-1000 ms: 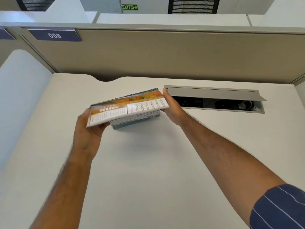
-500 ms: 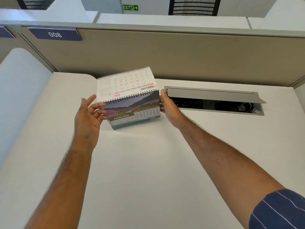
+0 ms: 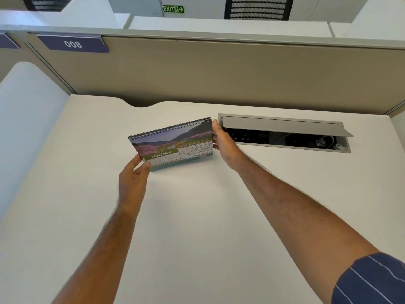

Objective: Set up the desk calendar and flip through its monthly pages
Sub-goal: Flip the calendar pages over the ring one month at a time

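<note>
A spiral-bound desk calendar [image 3: 173, 143] stands upright on the white desk [image 3: 197, 216], tent-style, with the wire binding along its top. Its front page shows a landscape photo and the word FEBRUARY. My left hand [image 3: 134, 172] pinches the lower left corner of that front page between thumb and fingers. My right hand [image 3: 223, 143] holds the calendar's right edge, fingers pressed flat against its side. The back of the calendar is hidden.
An open grey cable hatch [image 3: 285, 134] is sunk in the desk right behind my right hand, its lid raised. A beige partition [image 3: 219, 73] with a "008" label [image 3: 73, 43] closes the back. A white side panel [image 3: 26, 119] stands at the left.
The January page went up and over the binding to the back. The February page now faces me, and my left hand has come back to its lower left corner.
</note>
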`<state>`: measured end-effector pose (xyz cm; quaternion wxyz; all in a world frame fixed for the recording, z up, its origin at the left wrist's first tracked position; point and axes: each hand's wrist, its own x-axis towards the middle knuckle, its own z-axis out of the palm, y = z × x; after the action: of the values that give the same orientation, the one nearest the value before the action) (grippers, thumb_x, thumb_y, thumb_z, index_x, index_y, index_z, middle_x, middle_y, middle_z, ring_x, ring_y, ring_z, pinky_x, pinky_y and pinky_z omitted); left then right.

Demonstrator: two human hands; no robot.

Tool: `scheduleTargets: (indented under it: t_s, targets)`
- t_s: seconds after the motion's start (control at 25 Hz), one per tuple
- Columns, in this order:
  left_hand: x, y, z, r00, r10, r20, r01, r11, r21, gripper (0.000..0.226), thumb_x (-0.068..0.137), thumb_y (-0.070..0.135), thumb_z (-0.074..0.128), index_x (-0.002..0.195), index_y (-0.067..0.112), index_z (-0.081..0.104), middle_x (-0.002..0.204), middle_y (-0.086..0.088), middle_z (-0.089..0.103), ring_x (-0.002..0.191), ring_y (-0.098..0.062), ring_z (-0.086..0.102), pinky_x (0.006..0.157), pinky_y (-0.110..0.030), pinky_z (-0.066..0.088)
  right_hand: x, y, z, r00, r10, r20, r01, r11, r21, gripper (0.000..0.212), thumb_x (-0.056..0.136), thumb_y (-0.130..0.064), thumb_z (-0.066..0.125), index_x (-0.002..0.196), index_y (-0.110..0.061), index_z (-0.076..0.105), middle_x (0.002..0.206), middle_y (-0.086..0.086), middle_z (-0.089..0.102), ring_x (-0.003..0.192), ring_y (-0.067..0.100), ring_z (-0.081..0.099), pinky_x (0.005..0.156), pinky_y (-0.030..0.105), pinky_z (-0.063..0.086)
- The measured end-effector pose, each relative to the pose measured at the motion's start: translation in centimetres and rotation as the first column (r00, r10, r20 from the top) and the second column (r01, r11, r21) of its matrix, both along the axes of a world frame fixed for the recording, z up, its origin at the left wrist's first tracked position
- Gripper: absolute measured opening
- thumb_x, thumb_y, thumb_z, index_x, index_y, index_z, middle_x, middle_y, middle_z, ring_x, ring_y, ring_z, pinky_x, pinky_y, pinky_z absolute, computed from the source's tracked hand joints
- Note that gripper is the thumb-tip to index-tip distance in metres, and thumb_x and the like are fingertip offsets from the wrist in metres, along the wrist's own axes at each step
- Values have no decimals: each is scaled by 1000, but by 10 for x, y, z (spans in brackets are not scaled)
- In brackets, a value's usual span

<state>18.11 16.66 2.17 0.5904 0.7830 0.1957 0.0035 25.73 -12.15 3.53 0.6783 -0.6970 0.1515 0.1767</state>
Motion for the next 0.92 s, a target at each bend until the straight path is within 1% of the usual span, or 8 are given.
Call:
scheduleTargets:
  t_s: [0.12, 0.24, 0.36, 0.52, 0.6, 0.76, 0.84, 0.92]
  targets:
    - [-6, -6, 1, 996, 86, 11, -85, 996, -29, 39, 103, 24, 75, 141, 25, 73, 113, 26, 79, 101, 14, 73, 80, -4, 54, 0, 0, -1, 1000, 18, 12, -19, 1000, 3, 62, 107, -72, 28, 91, -49, 84, 114, -8, 84, 125, 19, 70, 129, 54, 36]
    - [-8, -4, 0, 984, 179, -6, -179, 984, -26, 18, 96, 29, 82, 114, 30, 81, 89, 27, 81, 95, 4, 78, 72, -10, 59, 0, -1, -3, 999, 43, 29, -43, 999, 8, 66, 106, -72, 27, 97, -43, 85, 114, -8, 84, 124, 19, 70, 128, 54, 35]
    - [-4, -2, 1, 978, 206, -27, -206, 978, -17, 9, 94, 33, 86, 95, 27, 80, 84, 25, 81, 93, -9, 77, 62, -11, 58, 0, -1, -5, 998, 55, 23, -56, 998, 3, 70, 104, -75, 26, 104, -35, 84, 120, -2, 82, 126, 22, 69, 129, 56, 33]
    - [-3, 0, 4, 981, 192, -36, -192, 981, -20, 8, 97, 34, 82, 100, 27, 84, 98, 9, 83, 96, -14, 74, 68, -13, 59, 0, 0, -4, 998, 52, 23, -52, 999, 8, 68, 96, -80, 27, 94, -44, 84, 109, -12, 84, 126, 18, 68, 130, 55, 32]
    - [-6, -1, 7, 980, 200, -18, -200, 980, -12, 11, 97, 32, 82, 104, 25, 85, 97, 10, 83, 93, -12, 76, 68, -13, 60, -1, -1, -3, 998, 56, 26, -56, 998, 7, 67, 94, -82, 25, 93, -49, 83, 104, -18, 84, 126, 18, 68, 129, 55, 33]
    - [-11, -1, 10, 977, 214, 1, -214, 977, -24, 4, 93, 29, 86, 93, 27, 83, 86, 18, 82, 78, 0, 77, 65, -11, 60, -3, 0, -2, 998, 56, 32, -56, 998, 5, 67, 92, -85, 23, 94, -54, 82, 103, -18, 84, 124, 16, 70, 129, 55, 35]
    - [-12, 0, 10, 975, 223, -11, -223, 975, 6, 6, 93, 31, 87, 90, 29, 82, 84, 12, 83, 80, -9, 77, 61, -10, 58, -4, 0, -3, 997, 63, 33, -63, 998, 7, 66, 93, -86, 21, 94, -56, 80, 103, -16, 85, 120, 12, 71, 128, 54, 35]
    - [-13, 3, 10, 972, 236, -14, -236, 972, 0, 6, 93, 32, 86, 93, 28, 82, 89, 7, 83, 92, -13, 76, 62, -8, 56, -5, 0, -3, 998, 57, 26, -58, 998, 12, 66, 94, -85, 21, 95, -56, 80, 104, -14, 85, 119, 11, 72, 128, 54, 34]
